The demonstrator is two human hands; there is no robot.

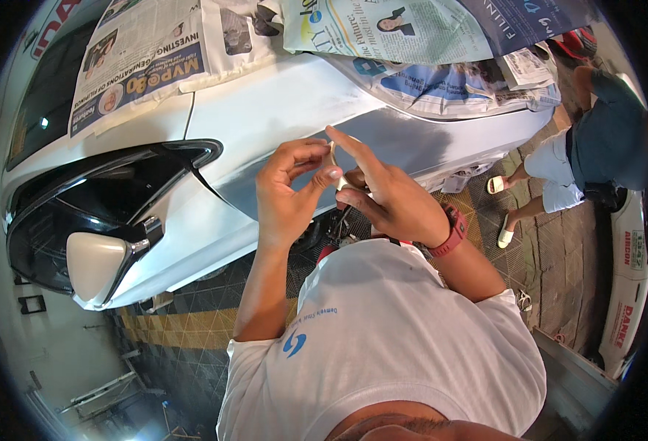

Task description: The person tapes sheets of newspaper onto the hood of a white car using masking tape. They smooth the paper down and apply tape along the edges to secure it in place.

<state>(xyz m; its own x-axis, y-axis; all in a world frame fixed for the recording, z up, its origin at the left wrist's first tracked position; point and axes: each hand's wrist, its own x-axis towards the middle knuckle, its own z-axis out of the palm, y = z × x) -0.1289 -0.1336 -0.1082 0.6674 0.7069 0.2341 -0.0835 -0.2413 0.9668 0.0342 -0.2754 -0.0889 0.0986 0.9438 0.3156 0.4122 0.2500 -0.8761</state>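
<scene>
Both hands meet in front of my chest, close to the side of a white car. Between their fingertips is a small, curved, cream-coloured piece, which looks like a roll of masking tape point(342, 183), mostly hidden by the fingers. My left hand point(289, 176) is closed on its left side, thumb and fingers bent around it. My right hand point(397, 195), with a red watch on the wrist, grips it from the right, index finger stretched along the top and thumb below. Behind them lies the car's grey-patched front panel point(390, 140).
Newspaper sheets point(390, 33) cover the car's hood and windscreen. A cream side mirror point(92, 266) sticks out at the left. To the right, a person point(603, 140) in shorts and slippers stands on the tiled floor, near another white vehicle point(625, 283).
</scene>
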